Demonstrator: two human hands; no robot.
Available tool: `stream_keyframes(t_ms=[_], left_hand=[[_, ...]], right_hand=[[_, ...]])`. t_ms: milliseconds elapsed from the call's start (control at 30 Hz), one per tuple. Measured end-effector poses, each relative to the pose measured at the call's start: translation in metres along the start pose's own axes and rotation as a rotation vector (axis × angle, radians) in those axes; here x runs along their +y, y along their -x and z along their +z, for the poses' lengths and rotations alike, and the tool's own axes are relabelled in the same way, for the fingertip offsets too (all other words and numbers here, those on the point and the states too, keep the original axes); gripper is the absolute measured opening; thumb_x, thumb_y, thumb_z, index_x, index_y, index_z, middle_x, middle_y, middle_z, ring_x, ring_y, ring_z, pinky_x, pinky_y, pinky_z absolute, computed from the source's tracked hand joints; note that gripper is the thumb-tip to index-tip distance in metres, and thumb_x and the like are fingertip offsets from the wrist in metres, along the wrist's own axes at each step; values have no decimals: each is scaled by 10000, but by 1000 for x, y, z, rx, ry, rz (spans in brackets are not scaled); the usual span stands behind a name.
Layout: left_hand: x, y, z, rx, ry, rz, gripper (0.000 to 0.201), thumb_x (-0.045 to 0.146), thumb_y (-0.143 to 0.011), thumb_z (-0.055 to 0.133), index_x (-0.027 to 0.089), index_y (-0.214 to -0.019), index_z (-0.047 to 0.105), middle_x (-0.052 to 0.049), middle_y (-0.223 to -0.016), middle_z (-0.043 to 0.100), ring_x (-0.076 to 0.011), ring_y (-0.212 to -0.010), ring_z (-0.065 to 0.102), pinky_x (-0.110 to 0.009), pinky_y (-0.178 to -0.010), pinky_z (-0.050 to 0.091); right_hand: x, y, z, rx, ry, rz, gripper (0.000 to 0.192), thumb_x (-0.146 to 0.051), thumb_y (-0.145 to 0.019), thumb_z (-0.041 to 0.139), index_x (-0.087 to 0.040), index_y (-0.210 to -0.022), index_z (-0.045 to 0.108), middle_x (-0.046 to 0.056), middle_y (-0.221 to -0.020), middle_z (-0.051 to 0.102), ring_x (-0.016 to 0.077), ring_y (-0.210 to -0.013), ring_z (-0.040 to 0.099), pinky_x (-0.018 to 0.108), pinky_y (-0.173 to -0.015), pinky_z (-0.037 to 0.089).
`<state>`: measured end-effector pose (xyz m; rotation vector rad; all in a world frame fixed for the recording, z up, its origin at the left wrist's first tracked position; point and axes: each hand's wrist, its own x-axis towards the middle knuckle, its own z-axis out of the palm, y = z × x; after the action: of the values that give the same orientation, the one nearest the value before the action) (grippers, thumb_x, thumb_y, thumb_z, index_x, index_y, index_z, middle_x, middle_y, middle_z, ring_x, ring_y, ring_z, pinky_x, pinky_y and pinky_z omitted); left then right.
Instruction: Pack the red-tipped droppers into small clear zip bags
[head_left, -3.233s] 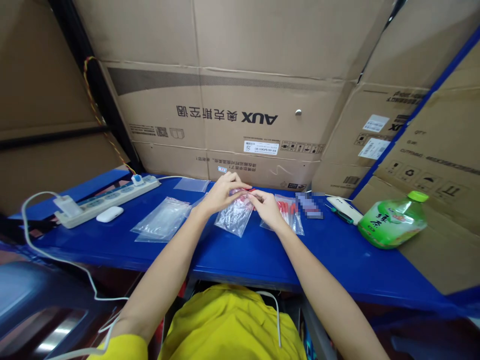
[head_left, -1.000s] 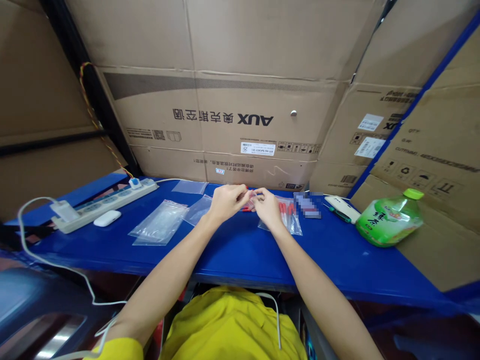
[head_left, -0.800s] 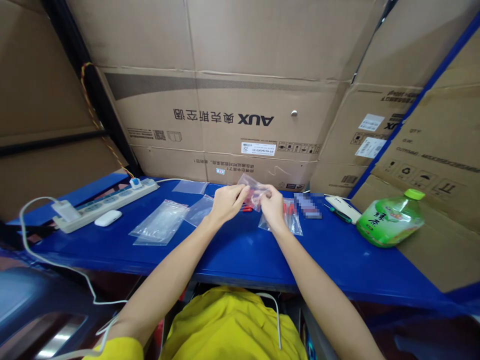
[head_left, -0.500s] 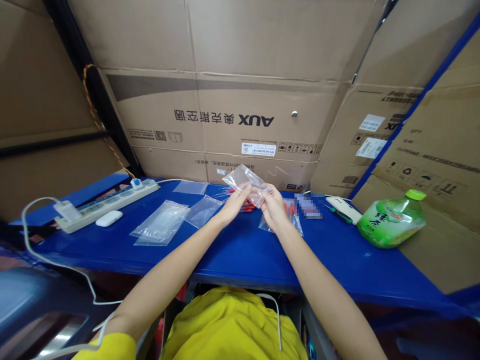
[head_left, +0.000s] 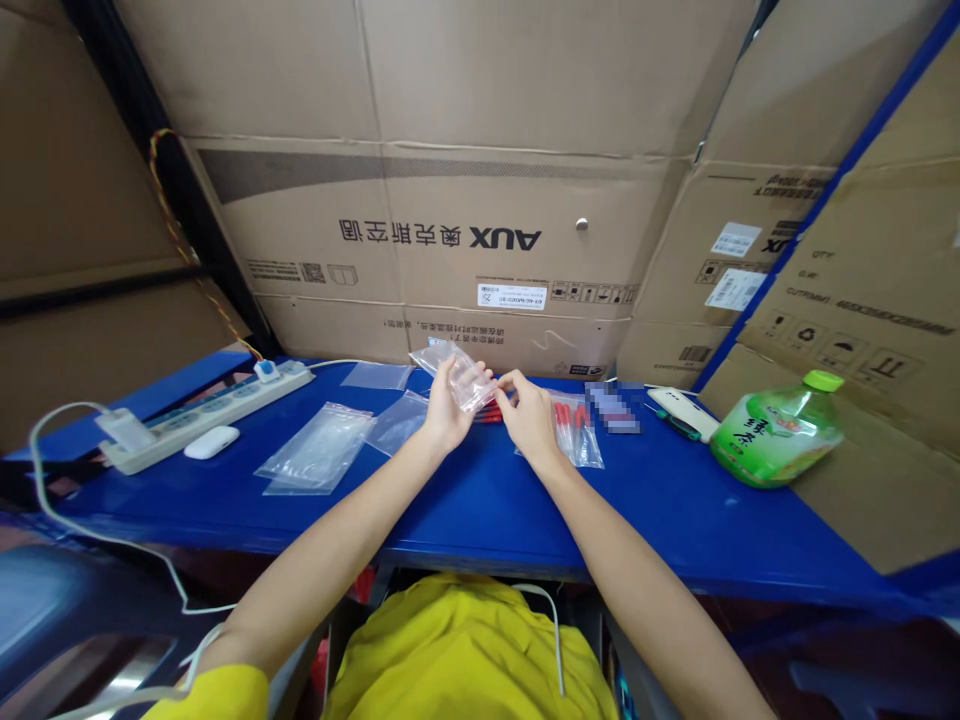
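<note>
Raised over the back of the blue table is a clear zip bag (head_left: 466,381). My left hand (head_left: 448,408) holds it from the left, thumb on the near face and fingers behind. At the bag's right edge, my right hand (head_left: 529,412) pinches with thumb and forefinger. Behind the hands lie several red-capped pens (head_left: 491,412), partly hidden. Just right of my right hand, another clear bag (head_left: 577,440) with red-capped pens in it rests on the table. To the left are a stack of clear zip bags (head_left: 315,448) and a single bag (head_left: 397,423).
The blue table (head_left: 465,510) backs onto cardboard sheets (head_left: 450,220). A power strip (head_left: 210,415) and a white earbud case (head_left: 211,442) lie left. A green drink bottle (head_left: 776,435), a pale device (head_left: 682,412) and a blurred-out item (head_left: 613,408) are on the right.
The bag has moved slightly left and tilted. My left hand has turned palm-up behind it, and my right hand has shifted to its right edge. The pen-filled bag shows more fully.
</note>
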<state>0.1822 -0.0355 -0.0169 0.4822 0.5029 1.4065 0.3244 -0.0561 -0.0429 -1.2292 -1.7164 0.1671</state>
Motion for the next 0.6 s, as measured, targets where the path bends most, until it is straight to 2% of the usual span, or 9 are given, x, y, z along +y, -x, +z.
stream_keyframes(t_ms=[167,267,400,600], left_hand=[[6,-3,-1,53,43,27,261,440,-948,659,181,-964,634,-56,-904,735,-192,-812,742,-351,-801,633],[13,-9,-5,95,62,64,349,528,-947,650,180,-975,649,-57,-892,727,-185,-807,736,-354,-826,633],[21,-15,-10,182,115,106,422,592,-972,602,179,-1038,651,-61,-913,729,-187,-832,734,-397,-903,627],[29,-20,-13,222,166,136,447,637,-964,586,197,-1013,646,-63,-917,710,-186,-841,719,-376,-889,623]], right_hand=[[6,-2,-2,-84,115,-42,160,-214,-977,587,-259,-1111,663,33,-1063,789,231,-893,679,340,-808,474],[12,-3,-6,-201,340,-102,147,-175,-950,607,-244,-1032,708,80,-1071,785,291,-1052,610,396,-879,439],[19,-1,-7,-377,547,-152,80,-253,-959,678,-241,-949,757,113,-1014,788,344,-1115,541,470,-926,389],[22,-1,1,-441,624,-174,102,-166,-942,684,-235,-984,746,110,-1063,782,326,-1121,552,468,-943,367]])
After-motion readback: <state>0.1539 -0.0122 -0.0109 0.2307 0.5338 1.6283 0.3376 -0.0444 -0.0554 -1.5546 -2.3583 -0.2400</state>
